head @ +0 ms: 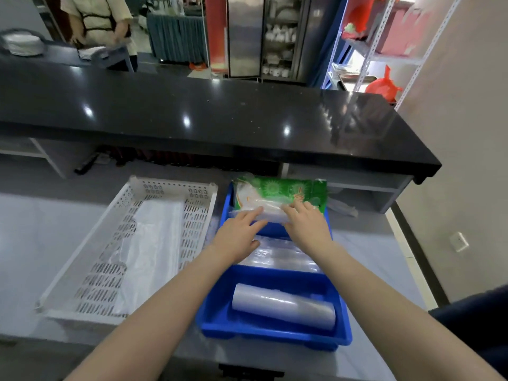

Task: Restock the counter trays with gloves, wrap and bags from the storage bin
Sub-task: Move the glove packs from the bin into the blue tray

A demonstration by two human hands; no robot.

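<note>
Left hand (238,231): fingers extended, resting flat on clear packet (264,213).
Right hand (308,224): fingers extended, pressing same packet.
Clear packet: far end of blue tray (220,317), against green pack (286,191).
Wrap roll (283,306): near compartment.
White basket (90,243): left, beside tray.

Both forearms come up from the bottom edge of the frame bare to the elbow — no sleeves, watch, bands or gloves show on them. The left hand (238,235) and right hand (308,225), near the middle of the frame, are bare too, with no rings visible and short, plain nails. At the lower right edge a patch of dark navy cloth (475,323) shows — likely the person's clothing, though which garment cannot be told.
</note>
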